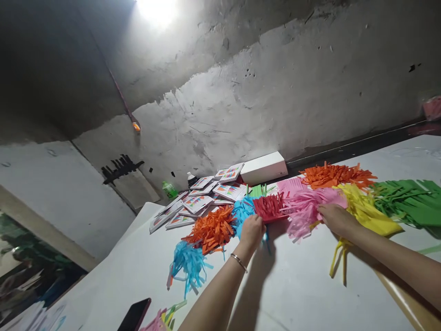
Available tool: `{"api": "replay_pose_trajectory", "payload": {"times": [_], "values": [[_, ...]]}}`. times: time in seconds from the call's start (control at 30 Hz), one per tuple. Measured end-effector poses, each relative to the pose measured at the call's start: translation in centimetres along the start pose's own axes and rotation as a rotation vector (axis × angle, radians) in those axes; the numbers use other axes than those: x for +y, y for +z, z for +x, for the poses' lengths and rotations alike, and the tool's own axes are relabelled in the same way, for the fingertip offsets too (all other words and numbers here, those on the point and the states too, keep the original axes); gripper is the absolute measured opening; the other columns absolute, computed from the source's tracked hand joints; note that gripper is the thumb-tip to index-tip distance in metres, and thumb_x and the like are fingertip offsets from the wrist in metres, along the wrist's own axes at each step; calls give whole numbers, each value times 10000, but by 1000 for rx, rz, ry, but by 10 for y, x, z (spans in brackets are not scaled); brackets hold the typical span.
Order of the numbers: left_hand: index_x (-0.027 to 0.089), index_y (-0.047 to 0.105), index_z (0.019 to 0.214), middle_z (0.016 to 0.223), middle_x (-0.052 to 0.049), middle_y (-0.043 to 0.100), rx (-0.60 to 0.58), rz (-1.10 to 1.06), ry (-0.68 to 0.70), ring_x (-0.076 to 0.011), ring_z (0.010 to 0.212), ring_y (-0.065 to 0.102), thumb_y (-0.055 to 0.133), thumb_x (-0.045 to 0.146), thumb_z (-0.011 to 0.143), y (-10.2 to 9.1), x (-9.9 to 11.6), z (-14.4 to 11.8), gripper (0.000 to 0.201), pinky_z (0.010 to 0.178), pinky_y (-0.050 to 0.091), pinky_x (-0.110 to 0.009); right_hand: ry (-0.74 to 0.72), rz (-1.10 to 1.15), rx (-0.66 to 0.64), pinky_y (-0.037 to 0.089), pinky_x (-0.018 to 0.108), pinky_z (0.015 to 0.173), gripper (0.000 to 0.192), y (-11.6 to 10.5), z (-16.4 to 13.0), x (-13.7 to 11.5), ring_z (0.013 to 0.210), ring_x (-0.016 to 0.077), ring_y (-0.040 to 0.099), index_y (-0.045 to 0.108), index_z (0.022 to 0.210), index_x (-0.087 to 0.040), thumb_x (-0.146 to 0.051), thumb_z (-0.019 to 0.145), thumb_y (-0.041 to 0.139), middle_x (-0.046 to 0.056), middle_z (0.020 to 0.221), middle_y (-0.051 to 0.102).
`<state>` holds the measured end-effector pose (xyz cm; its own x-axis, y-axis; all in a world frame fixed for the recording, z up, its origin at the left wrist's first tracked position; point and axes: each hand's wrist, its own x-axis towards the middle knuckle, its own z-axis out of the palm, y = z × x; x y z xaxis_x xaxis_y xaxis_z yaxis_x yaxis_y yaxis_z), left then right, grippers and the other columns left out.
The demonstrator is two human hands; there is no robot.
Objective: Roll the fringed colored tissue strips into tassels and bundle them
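rough grey plaster wall (282, 82) behind a white table (296, 285), bright lamp (156, 9) overhead.

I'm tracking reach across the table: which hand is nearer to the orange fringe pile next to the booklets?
Left. The left hand rests just right of that orange fringe pile, by the red fringe. The right hand is farther right, on the pink fringe.

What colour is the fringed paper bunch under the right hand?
Pink. The fringed cut-paper bunch under the right hand shows best in the head view.
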<state>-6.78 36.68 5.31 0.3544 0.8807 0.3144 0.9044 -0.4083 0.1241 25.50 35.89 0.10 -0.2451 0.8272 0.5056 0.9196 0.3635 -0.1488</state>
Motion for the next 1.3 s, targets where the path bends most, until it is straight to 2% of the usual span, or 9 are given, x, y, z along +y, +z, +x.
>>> {"api": "replay_pose_trajectory", "payload": {"times": [0.1, 0.17, 0.33, 0.43, 0.57, 0.73, 0.83, 1.07, 1.3], "values": [[149, 660, 898, 865, -31, 675, 162, -153, -113, -178, 806, 657, 524, 319, 1035, -46, 8, -17, 257, 758, 550, -347, -121, 80, 200, 535, 501, 982, 188, -29, -6, -41, 1090, 261, 662, 671, 1151, -131, -179, 1020, 545, 142, 1178, 689], [162, 622, 782, 705, -6, 609, 215, -271, -142, -156, 673, 596, 427, 333, 1052, -79, 23, -43, 374, 645, 490, -281, -255, 166, 299, 544, 458, 973, 250, -54, -19, -84, 1067, 255, 672, 687, 1118, -130, -156, 1034, 452, 157, 1113, 715], [185, 598, 729, 655, 3, 578, 182, -702, -156, -141, 604, 515, 491, 495, 1008, -122, 90, -135, 430, 576, 437, -243, -412, 399, 413, 601, 363, 838, 319, -115, -68, -193, 998, 256, 706, 605, 1238, -120, -355, 1036, 532, 158, 1081, 725], [182, 637, 718, 727, -23, 604, 210, -1038, -181, -167, 710, 564, 601, 502, 962, -116, 121, -180, 405, 684, 467, -263, -352, 676, 339, 597, 300, 793, 229, -136, -93, -223, 932, 213, 726, 630, 1185, -164, -252, 1043, 474, 114, 1024, 741], [200, 652, 788, 799, -21, 590, 364, -1286, -275, -173, 754, 586, 687, 520, 906, -86, 137, -224, 343, 698, 482, -259, -174, 1008, 11, 570, 241, 796, 231, -143, -126, -228, 894, 167, 735, 714, 1063, -221, -202, 998, 494, 54, 970, 767], [220, 682, 980, 987, -76, 634, 436, -1169, -280, -233, 887, 641, 791, 574, 774, -48, 159, -276, 424, 718, 527, -295, 302, 1254, -296, 563, 276, 757, 143, -147, -162, -236, 856, 209, 735, 724, 944, -222, -307, 897, 620, 29, 905, 766], [228, 620, 1138, 1087, -104, 671, 368, -1234, -385, -264, 991, 685, 756, 507, 825, -38, 173, -296, 442, 807, 561, -336, 372, 1361, -441, 557, 290, 764, 149, -150, -175, -244, 871, 217, 728, 714, 951, -223, -268, 821, 656, 13, 899, 763], [207, 619, 1265, 1278, -154, 666, 382, -1344, -515, -306, 1161, 668, 772, 378, 816, -19, 188, -312, 504, 994, 546, -402, 130, 951, -408, 486, 351, 783, 202, -147, -197, -242, 850, 233, 671, 726, 843, -224, -272, 894, 536, 53, 903, 743], [210, 644, 1317, 1313, -166, 685, 273, -1575, -576, -335, 1223, 647, 718, 551, 860, -24, 196, -319, 575, 1047, 519, -430, 324, 1076, -469, 435, 241, 583, 78, -149, -203, -241, 666, 164, 618, 630, 693, -187, -194, 756, 585, 3, 693, 686]]}}
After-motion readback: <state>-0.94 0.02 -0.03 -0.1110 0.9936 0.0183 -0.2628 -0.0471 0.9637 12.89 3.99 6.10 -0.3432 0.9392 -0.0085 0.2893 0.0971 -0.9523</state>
